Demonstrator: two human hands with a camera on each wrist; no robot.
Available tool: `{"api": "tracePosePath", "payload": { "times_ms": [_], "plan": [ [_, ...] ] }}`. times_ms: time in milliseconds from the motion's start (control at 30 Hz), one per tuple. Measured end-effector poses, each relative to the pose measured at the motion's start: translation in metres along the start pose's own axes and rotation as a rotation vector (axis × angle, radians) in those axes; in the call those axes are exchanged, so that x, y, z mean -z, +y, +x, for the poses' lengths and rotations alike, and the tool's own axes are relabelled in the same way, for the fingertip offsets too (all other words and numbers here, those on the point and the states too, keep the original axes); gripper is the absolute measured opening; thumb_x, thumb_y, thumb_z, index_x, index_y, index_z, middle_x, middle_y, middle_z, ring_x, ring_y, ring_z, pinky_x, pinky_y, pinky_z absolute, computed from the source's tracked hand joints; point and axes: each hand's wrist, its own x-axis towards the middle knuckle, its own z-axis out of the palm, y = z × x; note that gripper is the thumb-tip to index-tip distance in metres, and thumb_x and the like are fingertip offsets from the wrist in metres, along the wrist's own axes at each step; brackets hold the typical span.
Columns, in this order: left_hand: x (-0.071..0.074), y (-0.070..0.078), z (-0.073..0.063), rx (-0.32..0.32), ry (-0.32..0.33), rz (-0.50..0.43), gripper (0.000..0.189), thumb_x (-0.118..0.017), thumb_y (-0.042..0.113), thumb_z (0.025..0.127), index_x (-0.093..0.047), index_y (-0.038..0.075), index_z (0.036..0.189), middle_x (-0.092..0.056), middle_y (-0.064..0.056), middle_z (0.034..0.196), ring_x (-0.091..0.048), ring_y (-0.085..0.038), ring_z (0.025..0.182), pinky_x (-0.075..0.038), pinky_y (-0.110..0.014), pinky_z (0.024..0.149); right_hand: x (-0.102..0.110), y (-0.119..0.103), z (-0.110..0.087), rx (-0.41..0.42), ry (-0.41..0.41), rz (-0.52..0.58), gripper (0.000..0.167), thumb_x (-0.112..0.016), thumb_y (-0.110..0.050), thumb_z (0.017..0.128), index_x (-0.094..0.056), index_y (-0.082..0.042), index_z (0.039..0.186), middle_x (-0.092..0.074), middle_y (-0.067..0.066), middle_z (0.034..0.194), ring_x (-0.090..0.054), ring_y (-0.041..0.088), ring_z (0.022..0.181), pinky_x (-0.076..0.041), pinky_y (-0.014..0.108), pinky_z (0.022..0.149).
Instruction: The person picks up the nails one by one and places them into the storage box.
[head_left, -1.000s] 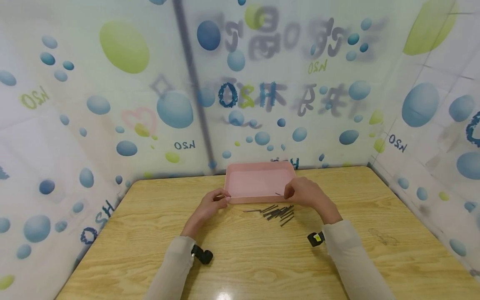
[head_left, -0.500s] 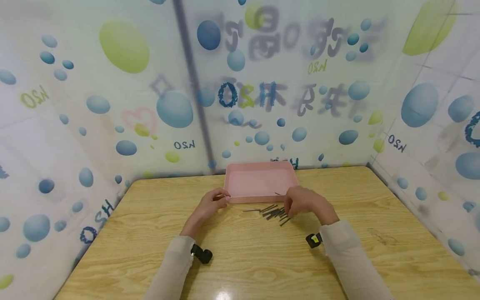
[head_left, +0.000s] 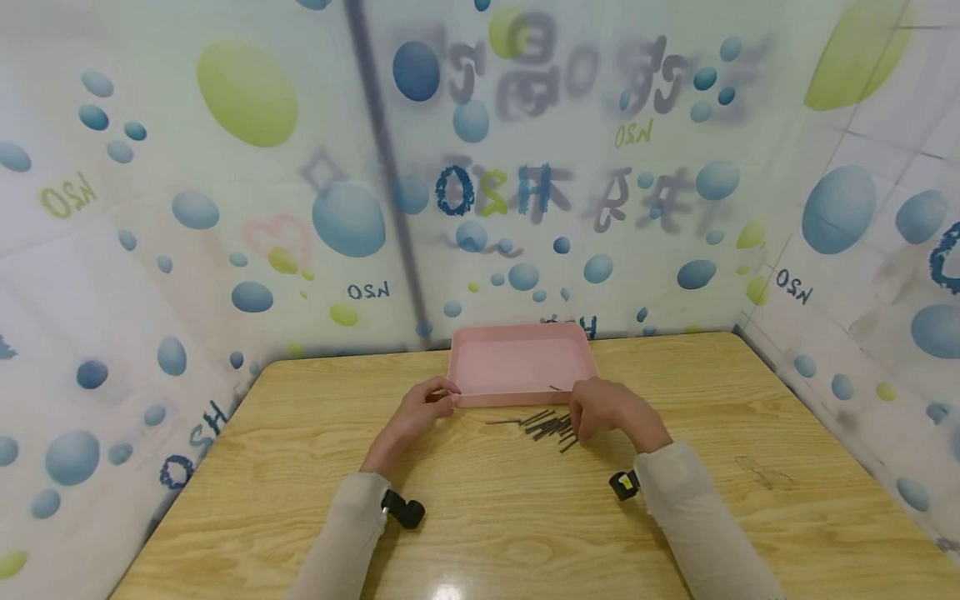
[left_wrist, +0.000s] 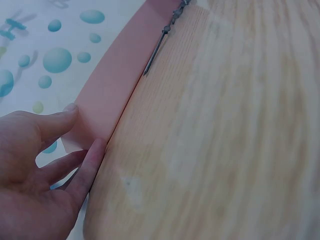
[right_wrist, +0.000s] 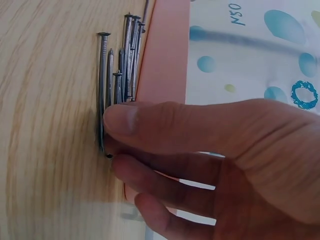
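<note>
Several dark steel nails lie in a loose heap on the table, just in front of a shallow pink tray. My right hand is at the right side of the heap. In the right wrist view, its thumb and index finger pinch at the nails, covering their near ends. A small dark nail shows inside the tray near the front wall. At the tray's front left corner, my left hand holds the wall between thumb and fingers. One nail points left, apart from the heap.
The wooden table ends at a patterned curtain right behind the tray. Similar sheets hang on both sides. A black wrist camera is strapped to the left sleeve, another black camera to the right.
My right hand has come down from the tray's front right rim to the nails in front of it, then barely shifted. The left hand has stayed at its corner.
</note>
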Motion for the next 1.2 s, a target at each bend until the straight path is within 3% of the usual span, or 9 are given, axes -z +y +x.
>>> {"api": "tracePosePath", "payload": {
  "times_ms": [300,1200],
  "plan": [
    [0.0005,-0.0017,0.0003,0.0,-0.002,-0.016,0.02,-0.063,0.018,0.104,-0.065,0.004,0.118,-0.067,-0.018,0.122,-0.069,-0.031,0.109,-0.057,-0.044,0.097,-0.0018,-0.002,0.0015,0.013,0.02,0.005,0.02,-0.084,-0.002,0.08,-0.077,-0.019,0.073,-0.068,-0.006,0.076,-0.056,0.015,0.068,-0.045,0.028,0.059],
    [0.0008,0.0009,-0.0021,-0.004,-0.002,-0.011,0.022,-0.063,0.02,0.104,-0.065,0.004,0.12,-0.067,-0.02,0.125,-0.069,-0.036,0.112,-0.056,-0.049,0.098,-0.0064,-0.0043,0.0009,-0.002,0.019,-0.058,0.024,-0.079,-0.002,0.082,-0.072,-0.019,0.067,-0.064,-0.004,0.068,-0.049,0.014,0.06,-0.036,0.029,0.053]
  ]
}}
